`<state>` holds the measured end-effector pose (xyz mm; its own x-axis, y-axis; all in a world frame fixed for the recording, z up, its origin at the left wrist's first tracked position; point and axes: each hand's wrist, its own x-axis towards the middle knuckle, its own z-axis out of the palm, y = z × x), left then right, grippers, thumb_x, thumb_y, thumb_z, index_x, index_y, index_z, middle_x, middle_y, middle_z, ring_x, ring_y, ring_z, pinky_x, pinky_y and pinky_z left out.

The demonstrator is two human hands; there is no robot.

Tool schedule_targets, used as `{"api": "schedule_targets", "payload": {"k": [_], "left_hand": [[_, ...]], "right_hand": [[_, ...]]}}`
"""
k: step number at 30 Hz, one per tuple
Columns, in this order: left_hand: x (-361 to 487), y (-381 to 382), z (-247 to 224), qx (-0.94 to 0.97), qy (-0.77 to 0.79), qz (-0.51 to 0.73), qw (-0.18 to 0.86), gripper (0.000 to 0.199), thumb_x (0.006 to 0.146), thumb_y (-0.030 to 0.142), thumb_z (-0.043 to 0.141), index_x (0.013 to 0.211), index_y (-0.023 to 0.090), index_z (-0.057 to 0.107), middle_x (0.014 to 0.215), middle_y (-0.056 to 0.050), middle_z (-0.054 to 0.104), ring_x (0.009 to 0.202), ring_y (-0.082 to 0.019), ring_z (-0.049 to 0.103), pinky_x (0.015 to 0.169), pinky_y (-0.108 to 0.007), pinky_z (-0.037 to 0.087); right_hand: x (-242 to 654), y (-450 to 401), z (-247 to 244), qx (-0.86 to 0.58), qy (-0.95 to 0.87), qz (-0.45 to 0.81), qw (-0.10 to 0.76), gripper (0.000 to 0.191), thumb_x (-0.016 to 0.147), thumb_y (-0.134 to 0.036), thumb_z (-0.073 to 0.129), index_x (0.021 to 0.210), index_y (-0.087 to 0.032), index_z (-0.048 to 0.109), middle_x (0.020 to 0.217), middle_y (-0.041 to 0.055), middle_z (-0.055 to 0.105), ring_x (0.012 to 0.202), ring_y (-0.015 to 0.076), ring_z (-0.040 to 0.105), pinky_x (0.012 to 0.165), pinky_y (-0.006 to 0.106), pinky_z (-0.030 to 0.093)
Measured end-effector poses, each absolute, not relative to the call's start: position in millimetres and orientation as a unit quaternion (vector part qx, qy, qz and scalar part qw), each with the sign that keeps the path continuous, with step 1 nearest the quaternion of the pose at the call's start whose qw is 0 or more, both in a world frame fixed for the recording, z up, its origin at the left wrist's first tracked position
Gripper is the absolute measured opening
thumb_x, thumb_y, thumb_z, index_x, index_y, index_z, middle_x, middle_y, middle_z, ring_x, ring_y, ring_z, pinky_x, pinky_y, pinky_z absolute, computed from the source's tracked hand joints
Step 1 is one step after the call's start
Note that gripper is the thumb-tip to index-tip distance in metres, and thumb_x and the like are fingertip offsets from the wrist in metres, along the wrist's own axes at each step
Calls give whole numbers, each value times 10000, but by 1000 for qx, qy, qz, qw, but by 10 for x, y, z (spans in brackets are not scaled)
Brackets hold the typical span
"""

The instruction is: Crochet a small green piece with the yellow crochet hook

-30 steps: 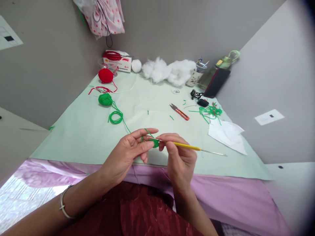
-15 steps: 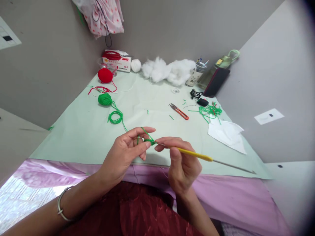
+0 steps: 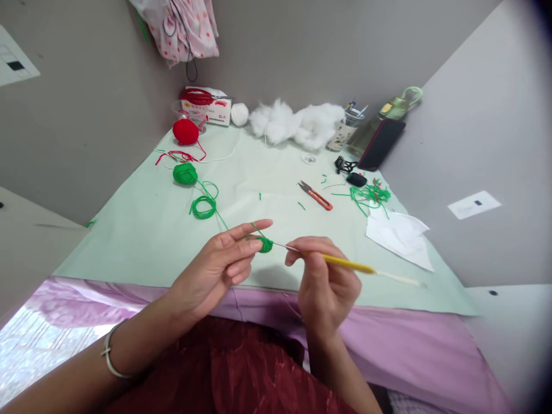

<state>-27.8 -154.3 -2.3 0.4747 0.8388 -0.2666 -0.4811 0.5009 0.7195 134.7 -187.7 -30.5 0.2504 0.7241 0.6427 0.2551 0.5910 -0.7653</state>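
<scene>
Between thumb and fingers, my left hand (image 3: 224,259) pinches a small green crochet piece (image 3: 266,245). Green yarn runs over its raised index finger and back to a green yarn ball (image 3: 185,173) and a loose coil (image 3: 203,207) on the table. My right hand (image 3: 325,282) grips a crochet hook by its yellow handle (image 3: 347,263), pen-fashion. The hook's thin metal shaft (image 3: 282,246) points left, with its tip at the green piece; whether it is inside a stitch I cannot tell. Its other metal end sticks out to the right, blurred.
Orange thread snips (image 3: 317,196) lie mid-table. A red yarn ball (image 3: 186,132), a white yarn ball (image 3: 239,114) and white stuffing (image 3: 297,123) stand at the back. To the right are green yarn scraps (image 3: 371,194), white paper (image 3: 399,236) and a leaning phone (image 3: 382,145).
My right hand and the hook have shifted slightly right. The green piece has turned and shows more of its face beside my left thumb. Yarn near the coil has moved.
</scene>
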Motion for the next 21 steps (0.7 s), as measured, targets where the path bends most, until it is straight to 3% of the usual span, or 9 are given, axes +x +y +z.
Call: {"api": "schedule_targets", "payload": {"k": [3, 7, 12, 14, 17, 21], "left_hand": [[-269, -1560, -5, 310, 315, 416, 795, 360, 855, 205, 865, 1209, 219, 802, 615, 102, 473, 424, 11, 320, 420, -112, 328], [-222, -1601, -14, 344, 349, 440, 752, 376, 842, 229, 879, 1208, 260, 801, 847, 56, 625, 431, 21, 449, 429, -133, 387], [-232, -1549, -18, 309, 330, 407, 794, 342, 855, 247, 871, 1188, 193, 810, 618, 93, 498, 414, 11, 335, 408, -113, 316], [-254, -1515, -12, 283, 312, 397, 816, 301, 858, 208, 858, 1151, 149, 824, 601, 100, 451, 431, 12, 271, 407, -104, 295], [-271, -1498, -10, 286, 307, 418, 806, 260, 848, 155, 846, 1107, 159, 837, 708, 70, 542, 450, 26, 286, 416, -103, 299], [-249, -1539, -25, 352, 320, 423, 771, 255, 870, 201, 842, 1123, 237, 832, 808, 45, 645, 465, 9, 398, 466, -144, 376]], "right_hand": [[1333, -1832, -265, -394, -564, 249, 682, 205, 1052, -230, 566, 1005, -251, 765, 875, 30, 731, 698, 155, 660, 613, 322, 568], [1304, -1857, -309, -426, -619, 162, 640, 210, 1027, -160, 599, 1091, -265, 769, 949, 39, 773, 801, 174, 721, 670, 329, 612], [1328, -1907, -355, -433, -686, 11, 585, 327, 972, -91, 665, 1201, -298, 772, 1072, 68, 773, 944, 203, 737, 753, 356, 626], [1355, -1886, -328, -436, -637, 83, 631, 261, 1005, -123, 623, 1128, -286, 785, 973, 47, 763, 842, 179, 716, 688, 333, 599], [1378, -1834, -281, -419, -547, 235, 685, 211, 1043, -207, 582, 1005, -256, 784, 832, 17, 712, 682, 141, 637, 605, 300, 537], [1357, -1802, -276, -415, -556, 279, 664, 156, 1014, -263, 645, 975, -250, 796, 891, 33, 760, 724, 156, 652, 653, 321, 555]]}}
